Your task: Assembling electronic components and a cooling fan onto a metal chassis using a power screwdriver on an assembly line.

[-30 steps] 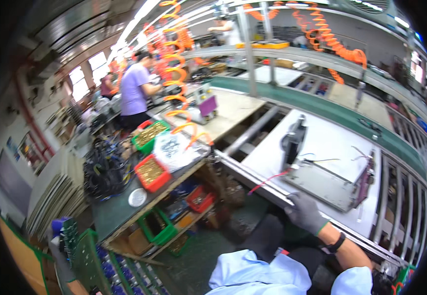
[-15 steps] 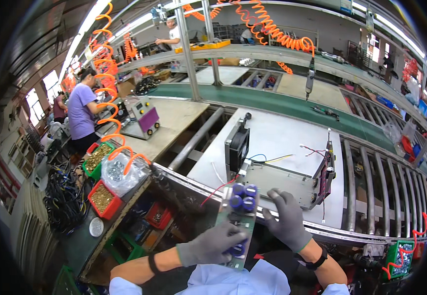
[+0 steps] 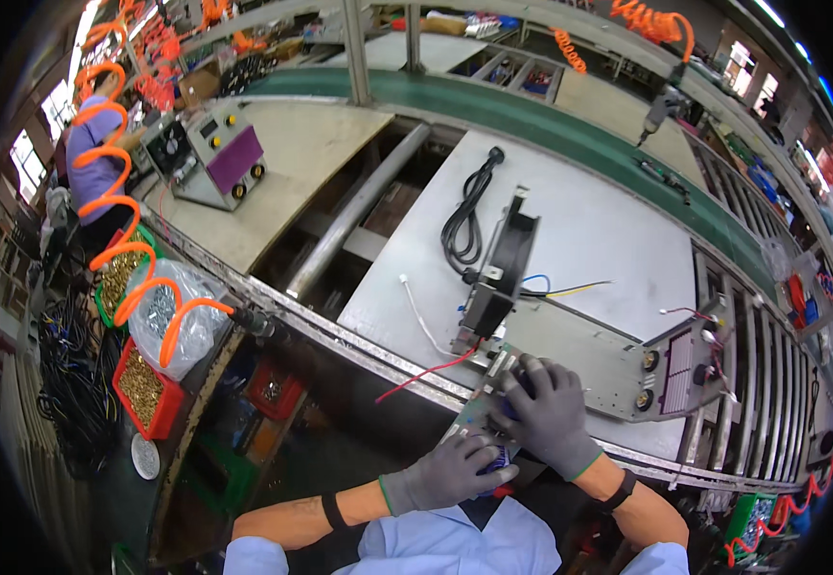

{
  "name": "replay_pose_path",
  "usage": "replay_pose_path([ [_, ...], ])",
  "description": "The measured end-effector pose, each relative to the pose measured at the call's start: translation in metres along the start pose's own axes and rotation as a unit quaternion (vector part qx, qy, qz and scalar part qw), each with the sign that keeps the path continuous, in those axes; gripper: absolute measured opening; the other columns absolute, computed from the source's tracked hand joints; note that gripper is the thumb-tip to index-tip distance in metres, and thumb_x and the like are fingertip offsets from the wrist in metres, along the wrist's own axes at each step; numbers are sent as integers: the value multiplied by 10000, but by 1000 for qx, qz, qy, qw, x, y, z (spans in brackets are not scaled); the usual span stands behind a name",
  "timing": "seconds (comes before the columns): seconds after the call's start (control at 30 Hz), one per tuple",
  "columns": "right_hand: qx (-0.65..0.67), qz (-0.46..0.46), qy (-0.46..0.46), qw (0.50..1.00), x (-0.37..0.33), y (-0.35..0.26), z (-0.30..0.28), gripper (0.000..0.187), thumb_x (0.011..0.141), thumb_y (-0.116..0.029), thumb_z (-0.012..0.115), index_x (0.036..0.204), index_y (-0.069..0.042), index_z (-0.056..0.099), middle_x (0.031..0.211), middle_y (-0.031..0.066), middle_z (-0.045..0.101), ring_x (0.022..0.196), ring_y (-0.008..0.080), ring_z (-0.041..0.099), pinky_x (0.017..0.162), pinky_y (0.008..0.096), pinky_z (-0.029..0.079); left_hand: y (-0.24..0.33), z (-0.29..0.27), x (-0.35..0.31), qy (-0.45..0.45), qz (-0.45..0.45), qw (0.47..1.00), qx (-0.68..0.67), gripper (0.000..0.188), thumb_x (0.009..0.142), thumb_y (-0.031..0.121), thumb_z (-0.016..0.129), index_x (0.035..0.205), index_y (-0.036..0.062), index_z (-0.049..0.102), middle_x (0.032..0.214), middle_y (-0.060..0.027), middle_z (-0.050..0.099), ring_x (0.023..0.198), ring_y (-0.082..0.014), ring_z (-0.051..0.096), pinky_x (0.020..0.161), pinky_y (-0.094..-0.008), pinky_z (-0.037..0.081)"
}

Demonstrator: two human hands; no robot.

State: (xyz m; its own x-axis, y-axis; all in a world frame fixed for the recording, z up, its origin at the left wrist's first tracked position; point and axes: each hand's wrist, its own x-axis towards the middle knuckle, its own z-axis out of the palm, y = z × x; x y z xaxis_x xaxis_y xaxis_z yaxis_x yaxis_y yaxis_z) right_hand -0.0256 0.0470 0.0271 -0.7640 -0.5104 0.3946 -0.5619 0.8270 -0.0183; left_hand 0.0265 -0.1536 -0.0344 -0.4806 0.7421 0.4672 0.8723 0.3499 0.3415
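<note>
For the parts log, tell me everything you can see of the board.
The board is green, flat and long, with dark blue cylinders partly showing between the fingers. It slants, far end to the right, near the black housing; contact there is unclear. The left hand holds its near end, the right hand its side. Much is hidden.

White board (image 3: 608,240) on a roller conveyor (image 3: 359,213), beneath an open grey metal chassis (image 3: 579,350) and looped black cable (image 3: 448,233).
</note>
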Motion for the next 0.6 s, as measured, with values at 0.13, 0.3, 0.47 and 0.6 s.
replay_pose_path([
  [0.13,1,-5,-2,1000,6,1,4,378,702,-317,804,1005,-141,661,1218,126,581,1032,322,588,793,458,480,-11,15,-6,57,26,998,-2,410,832,234,662,1237,290,634,1069,-42,533,1055,-230,583,866,-389,519],
  [0.3,-13,-24,38,999,7,-6,3,313,707,-276,786,961,-144,660,1180,115,588,1023,316,583,786,454,466,-21,32,-16,117,92,988,30,428,819,243,669,1242,290,627,1063,-38,518,1041,-217,568,797,-371,517],
  [0.47,-25,-40,62,997,1,-11,3,290,711,-268,780,936,-137,654,1144,112,585,1010,320,577,783,459,461,-28,47,-24,144,148,976,64,406,823,232,648,1227,280,638,1071,-40,505,1014,-216,554,794,-363,501],
  [0.6,-9,8,45,999,-1,-12,-3,280,717,-257,780,932,-129,655,1151,120,585,998,331,573,789,467,459,-34,41,-19,179,201,960,80,414,811,210,614,1220,264,649,1055,-40,501,1010,-224,545,803,-382,465],
])
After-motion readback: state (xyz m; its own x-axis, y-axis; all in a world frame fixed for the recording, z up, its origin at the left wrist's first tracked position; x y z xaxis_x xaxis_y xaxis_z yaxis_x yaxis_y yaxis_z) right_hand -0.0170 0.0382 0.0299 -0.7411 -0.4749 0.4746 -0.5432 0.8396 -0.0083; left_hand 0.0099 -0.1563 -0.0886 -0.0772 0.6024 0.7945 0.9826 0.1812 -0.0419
